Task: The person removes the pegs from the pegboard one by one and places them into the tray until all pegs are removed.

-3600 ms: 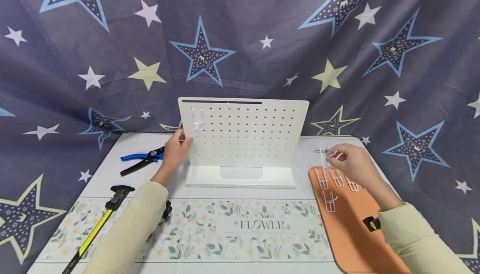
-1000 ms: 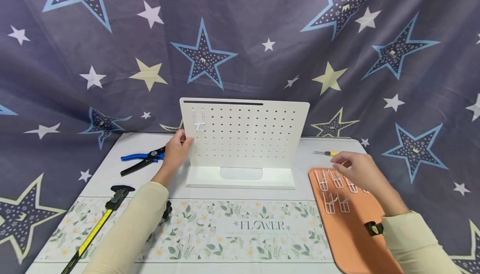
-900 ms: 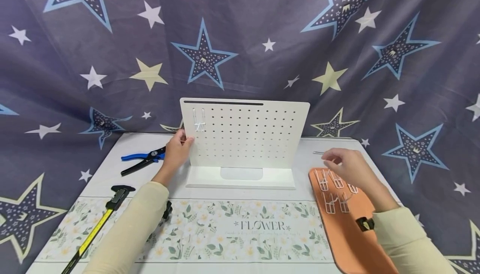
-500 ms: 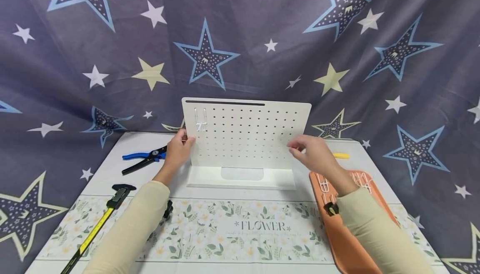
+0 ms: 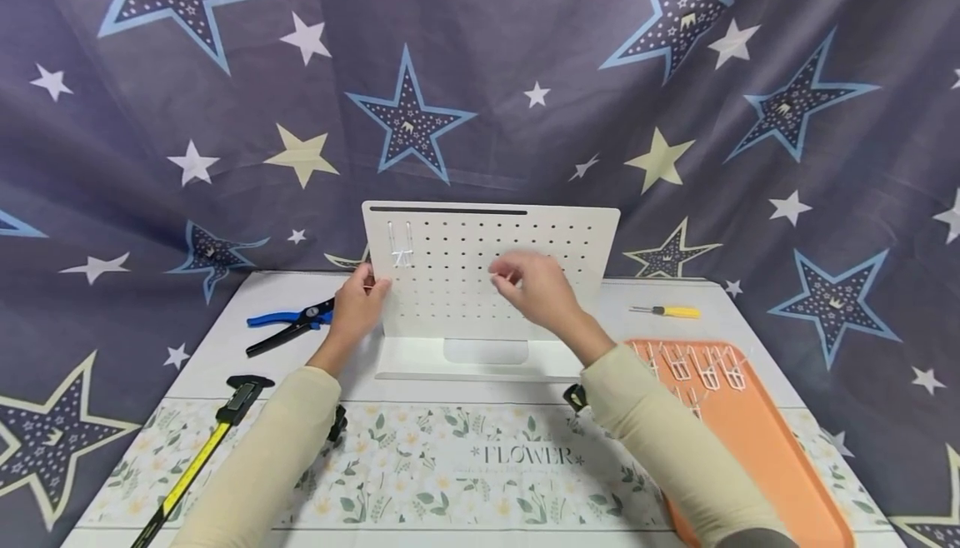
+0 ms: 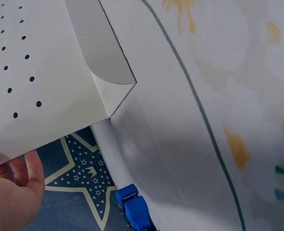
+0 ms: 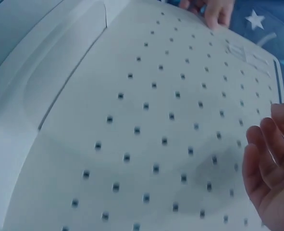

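Observation:
A white pegboard stand (image 5: 480,298) stands upright on the table, with a white wire hook (image 5: 401,248) hung in its top left holes. At the board's left edge my left hand (image 5: 358,302) grips it, thumb in front and fingers behind. My right hand (image 5: 542,288) is in front of the board's middle, its fingers loosely bent. In the right wrist view those fingers (image 7: 271,159) show nothing held, though the thumb side is partly cut off. Several white wire hooks (image 5: 708,369) lie on an orange tray (image 5: 750,448) at the right, partly hidden by my right sleeve.
Blue-and-black pliers (image 5: 292,325) lie left of the board. A black-and-yellow caliper-like tool (image 5: 202,456) is at the left front. Behind the tray lies a yellow-handled screwdriver (image 5: 678,312). A star-patterned cloth (image 5: 480,140) hangs behind the table.
My right hand put a wire hook on the tray, then swung left from the tray to in front of the board. My left hand stays on the board's edge.

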The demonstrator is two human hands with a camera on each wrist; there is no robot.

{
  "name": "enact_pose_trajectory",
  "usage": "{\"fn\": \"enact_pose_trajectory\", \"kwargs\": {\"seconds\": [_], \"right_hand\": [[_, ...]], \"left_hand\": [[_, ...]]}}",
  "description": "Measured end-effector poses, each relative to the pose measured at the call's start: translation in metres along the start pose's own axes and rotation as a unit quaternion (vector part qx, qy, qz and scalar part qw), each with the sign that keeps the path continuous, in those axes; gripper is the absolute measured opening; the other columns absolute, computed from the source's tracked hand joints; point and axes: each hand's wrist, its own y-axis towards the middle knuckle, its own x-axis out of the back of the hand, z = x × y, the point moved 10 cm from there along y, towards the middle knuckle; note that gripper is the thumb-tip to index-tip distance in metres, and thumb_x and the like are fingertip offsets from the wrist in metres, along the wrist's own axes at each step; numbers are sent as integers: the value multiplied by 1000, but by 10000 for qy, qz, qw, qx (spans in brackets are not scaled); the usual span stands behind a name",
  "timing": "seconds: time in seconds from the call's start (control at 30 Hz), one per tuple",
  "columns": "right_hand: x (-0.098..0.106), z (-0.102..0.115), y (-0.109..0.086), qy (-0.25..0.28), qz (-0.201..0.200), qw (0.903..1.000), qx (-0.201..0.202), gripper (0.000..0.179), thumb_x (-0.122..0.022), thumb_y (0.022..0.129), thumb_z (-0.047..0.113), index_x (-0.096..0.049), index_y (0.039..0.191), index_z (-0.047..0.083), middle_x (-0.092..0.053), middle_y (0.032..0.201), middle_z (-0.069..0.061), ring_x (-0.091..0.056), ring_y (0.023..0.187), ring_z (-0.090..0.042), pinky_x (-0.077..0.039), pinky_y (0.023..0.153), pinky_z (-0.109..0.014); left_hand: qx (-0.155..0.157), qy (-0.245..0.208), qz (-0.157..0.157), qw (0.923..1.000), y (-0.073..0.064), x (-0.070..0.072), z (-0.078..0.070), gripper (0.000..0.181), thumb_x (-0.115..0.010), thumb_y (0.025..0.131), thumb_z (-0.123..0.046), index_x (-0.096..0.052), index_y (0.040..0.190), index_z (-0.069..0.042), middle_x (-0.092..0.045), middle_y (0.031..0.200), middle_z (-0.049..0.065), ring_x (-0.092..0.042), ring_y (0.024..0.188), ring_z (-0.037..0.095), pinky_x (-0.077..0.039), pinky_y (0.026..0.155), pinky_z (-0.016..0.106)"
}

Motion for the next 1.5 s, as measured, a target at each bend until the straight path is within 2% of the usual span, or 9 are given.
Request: {"fn": "enact_pose_trajectory", "kwargs": {"seconds": [0.17,0.27,0.43,0.63,0.73,0.97,1.1,1.3,1.5], "right_hand": [[-22,22,22,-158,-28,9997,173,10,-70,94,14,-76,101,12,-77,100,-1,-71,80,-13,-57,73,-28],[-34,34,30,-375,-186,9988,248,10,-72,93,16,-76,102,14,-77,103,1,-71,80,-11,-57,72,-26],[-49,58,41,-834,-708,9930,454,10,-75,91,21,-77,101,21,-76,103,5,-71,81,-10,-55,66,-23],[-61,79,53,-1129,-1267,9840,541,15,-77,90,23,-76,105,23,-75,104,5,-71,92,-12,-56,70,-24],[-66,82,58,-1237,-1311,9826,439,16,-78,90,25,-76,106,25,-74,105,6,-71,94,-13,-56,69,-26],[-79,82,67,-1247,-1142,9855,156,17,-76,91,22,-76,108,25,-74,108,6,-73,93,-14,-57,66,-29],[-79,79,68,-1319,-1266,9831,83,14,-75,92,21,-76,105,24,-74,106,6,-73,89,-13,-57,65,-28],[-78,81,69,-1359,-1548,9784,197,9,-74,91,20,-77,99,24,-73,100,7,-72,86,-12,-55,62,-28],[-72,86,65,-1378,-2014,9685,486,8,-77,88,19,-78,94,24,-72,93,6,-72,81,-14,-55,60,-29]], "left_hand": [[-31,-33,-17,10000,2,1,1,28,-53,106,-29,-57,123,-7,-68,115,19,-65,105,34,-52,89,47],[-65,-39,4,10000,2,-1,2,29,-54,106,-30,-57,123,-7,-68,116,19,-65,106,34,-53,89,48],[-63,24,7,10000,0,0,2,28,-54,105,-29,-57,122,-7,-69,115,19,-65,105,34,-53,88,47],[-113,54,-41,9999,-1,4,1,25,-54,106,-28,-56,119,-7,-69,113,19,-65,103,34,-52,86,45],[-100,93,-24,9999,-1,4,2,26,-54,106,-28,-56,119,-7,-69,114,19,-66,104,34,-52,88,46],[-169,163,-92,9997,0,5,1,25,-55,106,-28,-57,119,-7,-69,112,19,-66,103,34,-52,87,46],[-175,146,-73,9997,0,4,0,25,-56,105,-28,-57,118,-7,-69,112,18,-66,102,33,-52,86,46],[-141,117,-53,9998,-1,3,1,25,-55,106,-28,-57,119,-7,-69,113,19,-66,103,33,-53,87,46],[-183,151,-110,9997,-1,4,1,25,-55,105,-29,-57,117,-7,-69,112,19,-66,102,34,-53,86,46]]}}
